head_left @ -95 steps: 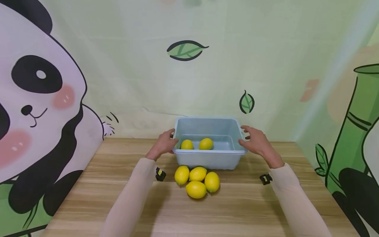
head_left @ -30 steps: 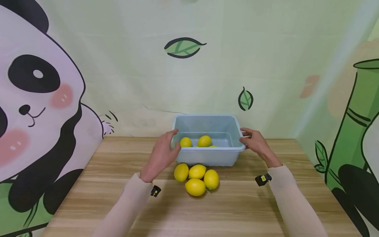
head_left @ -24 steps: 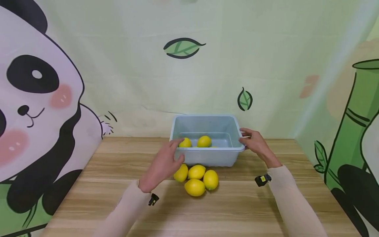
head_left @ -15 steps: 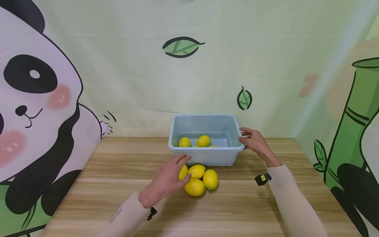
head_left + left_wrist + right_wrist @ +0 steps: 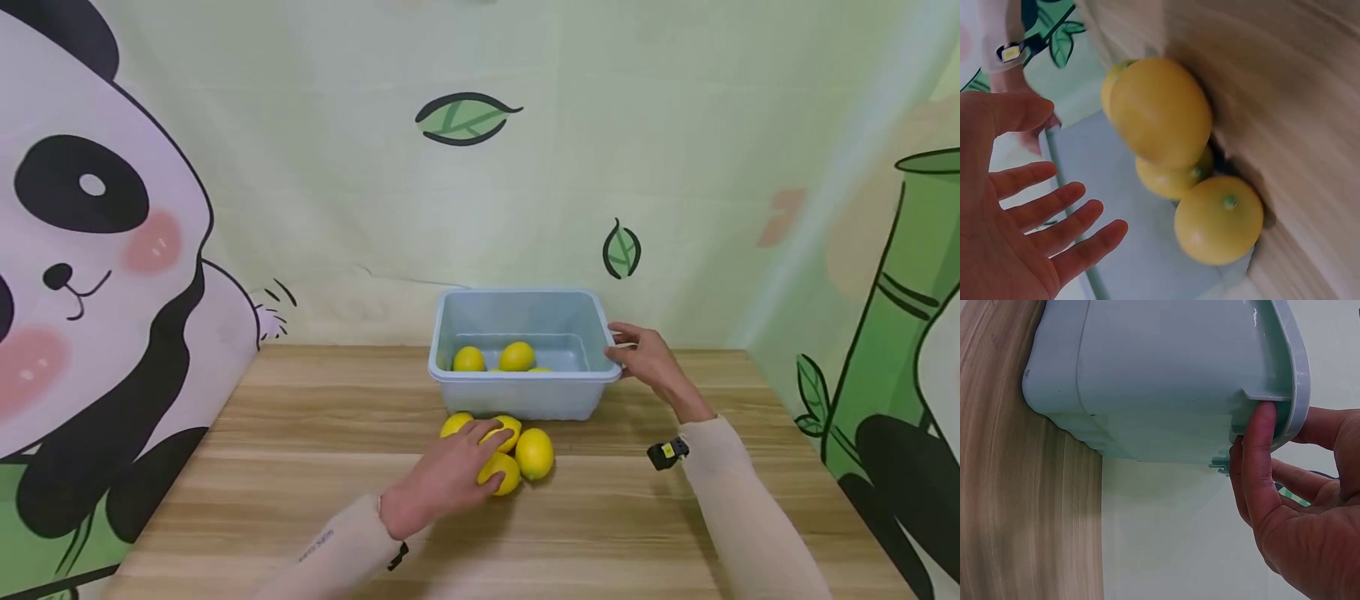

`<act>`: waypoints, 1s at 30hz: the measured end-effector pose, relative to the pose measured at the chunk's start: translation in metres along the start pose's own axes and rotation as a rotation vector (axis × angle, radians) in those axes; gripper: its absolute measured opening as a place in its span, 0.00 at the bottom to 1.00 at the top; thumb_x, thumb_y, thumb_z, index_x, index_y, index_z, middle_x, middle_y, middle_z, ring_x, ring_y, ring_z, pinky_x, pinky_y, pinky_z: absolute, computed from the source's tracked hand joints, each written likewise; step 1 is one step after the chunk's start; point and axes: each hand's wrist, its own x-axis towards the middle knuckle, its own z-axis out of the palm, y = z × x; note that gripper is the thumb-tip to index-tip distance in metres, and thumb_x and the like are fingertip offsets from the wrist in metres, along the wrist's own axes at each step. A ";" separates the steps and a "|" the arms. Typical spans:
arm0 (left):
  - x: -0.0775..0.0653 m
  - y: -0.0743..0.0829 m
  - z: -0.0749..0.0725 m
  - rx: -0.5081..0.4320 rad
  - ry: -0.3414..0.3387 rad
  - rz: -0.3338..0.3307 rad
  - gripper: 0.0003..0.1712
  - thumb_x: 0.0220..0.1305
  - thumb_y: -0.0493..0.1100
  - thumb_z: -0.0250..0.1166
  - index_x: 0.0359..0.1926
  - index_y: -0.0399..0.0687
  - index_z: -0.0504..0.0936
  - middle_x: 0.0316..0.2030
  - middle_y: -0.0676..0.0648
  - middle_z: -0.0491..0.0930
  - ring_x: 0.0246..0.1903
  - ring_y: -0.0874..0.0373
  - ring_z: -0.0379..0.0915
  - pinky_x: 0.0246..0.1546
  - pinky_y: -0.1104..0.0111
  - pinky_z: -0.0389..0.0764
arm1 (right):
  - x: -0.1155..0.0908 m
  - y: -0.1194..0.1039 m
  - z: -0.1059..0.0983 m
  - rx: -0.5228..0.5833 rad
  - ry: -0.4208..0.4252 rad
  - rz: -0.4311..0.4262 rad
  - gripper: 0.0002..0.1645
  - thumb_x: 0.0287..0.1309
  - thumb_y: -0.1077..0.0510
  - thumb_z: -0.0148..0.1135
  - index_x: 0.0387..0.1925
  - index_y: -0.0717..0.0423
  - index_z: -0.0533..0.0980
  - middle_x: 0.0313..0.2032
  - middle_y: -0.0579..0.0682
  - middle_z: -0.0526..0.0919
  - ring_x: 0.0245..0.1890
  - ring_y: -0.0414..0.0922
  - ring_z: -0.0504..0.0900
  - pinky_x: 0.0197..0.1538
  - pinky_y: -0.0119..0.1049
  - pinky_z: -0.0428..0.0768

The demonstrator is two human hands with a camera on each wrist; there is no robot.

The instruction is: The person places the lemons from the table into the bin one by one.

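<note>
A light blue plastic bin (image 5: 525,398) stands on the table by the back wall. Two lemons, one left (image 5: 468,359) and one nearer the middle (image 5: 517,357), show inside it, plus slivers of yellow behind its front rim. My right hand (image 5: 1310,531) grips the bin's right rim, fingers under the lip and thumb over it. Several lemons lie clustered before the bin, among them a right-hand lemon (image 5: 535,454) and a front lemon (image 5: 510,473). Over this cluster hovers my left hand (image 5: 442,479), fingers spread; in the left wrist view a gap separates it from the nearest lemon (image 5: 1160,115).
The wooden table (image 5: 315,433) extends to both sides of the bin and towards me. Behind it hangs a pale green wall cloth (image 5: 337,208) printed with a panda, leaves and bamboo.
My left hand has left the bin's left rim and come forward and right, over the lemons in front. My right hand stays at the bin's right rim.
</note>
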 end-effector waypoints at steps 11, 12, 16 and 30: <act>-0.001 0.002 0.024 0.036 -0.034 0.068 0.30 0.62 0.51 0.67 0.63 0.49 0.74 0.61 0.46 0.75 0.59 0.51 0.73 0.58 0.60 0.80 | -0.001 0.000 0.001 -0.014 -0.001 0.005 0.36 0.66 0.60 0.55 0.73 0.61 0.59 0.64 0.68 0.69 0.58 0.63 0.77 0.42 0.39 0.87; -0.001 0.002 0.025 0.036 -0.036 0.071 0.30 0.61 0.51 0.67 0.63 0.49 0.74 0.61 0.46 0.75 0.58 0.51 0.73 0.57 0.60 0.80 | -0.001 0.000 0.001 -0.011 -0.001 0.005 0.36 0.66 0.60 0.55 0.73 0.61 0.59 0.64 0.68 0.69 0.58 0.63 0.77 0.42 0.38 0.87; -0.002 0.001 0.029 0.046 -0.032 0.089 0.28 0.60 0.50 0.68 0.61 0.50 0.76 0.58 0.47 0.77 0.56 0.52 0.75 0.56 0.61 0.80 | 0.000 0.002 0.002 0.005 -0.004 0.000 0.36 0.66 0.60 0.56 0.73 0.61 0.59 0.64 0.68 0.69 0.58 0.63 0.77 0.42 0.38 0.87; -0.002 0.000 0.029 0.015 -0.154 0.123 0.32 0.58 0.57 0.70 0.63 0.57 0.76 0.59 0.50 0.75 0.56 0.53 0.73 0.54 0.61 0.80 | -0.001 0.000 -0.002 0.008 0.006 0.005 0.36 0.66 0.59 0.56 0.73 0.60 0.59 0.64 0.67 0.69 0.58 0.62 0.76 0.43 0.38 0.87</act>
